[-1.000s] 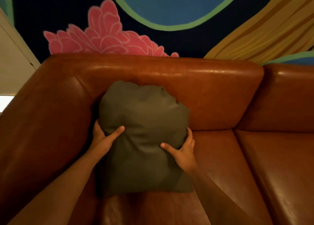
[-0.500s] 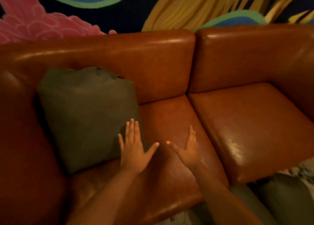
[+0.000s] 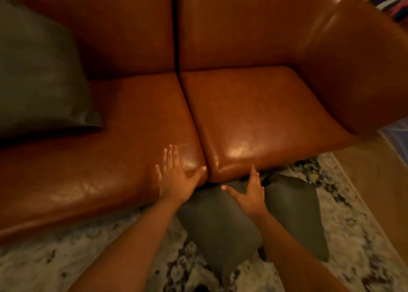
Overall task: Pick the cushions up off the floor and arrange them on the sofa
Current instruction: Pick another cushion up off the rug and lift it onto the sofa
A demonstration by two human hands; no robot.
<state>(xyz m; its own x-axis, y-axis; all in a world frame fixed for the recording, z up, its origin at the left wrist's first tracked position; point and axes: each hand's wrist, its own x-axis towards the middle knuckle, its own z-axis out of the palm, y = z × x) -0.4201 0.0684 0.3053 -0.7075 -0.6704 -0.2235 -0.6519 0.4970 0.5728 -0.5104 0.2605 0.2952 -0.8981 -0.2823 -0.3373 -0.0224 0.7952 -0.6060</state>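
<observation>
Two dark cushions lie on the rug [image 3: 66, 256] at the sofa's [image 3: 254, 115] front edge: the near cushion [image 3: 220, 230] below the seam between the seats, the far cushion [image 3: 295, 210] touching it on the right-arm side. A third cushion [image 3: 37, 71] already leans in the sofa's left corner.

The risks are judgements. The two floor cushions press together, so a careless grab at one could drag or flip the other. The near cushion's top end looks tucked against the sofa base, hidden by the hands, and may catch on a straight lift. A one-sided hold on such soft filling would let it sag and slip.

The left hand [image 3: 176, 177] hovers over the sofa's front edge, palm down, fingers [image 3: 170, 157] straight and spread, thumb out toward the seam. The right hand [image 3: 249, 192] hangs above the near cushion, open, thumb splayed toward the left hand. Each grip is spread wide and holds nothing.
</observation>
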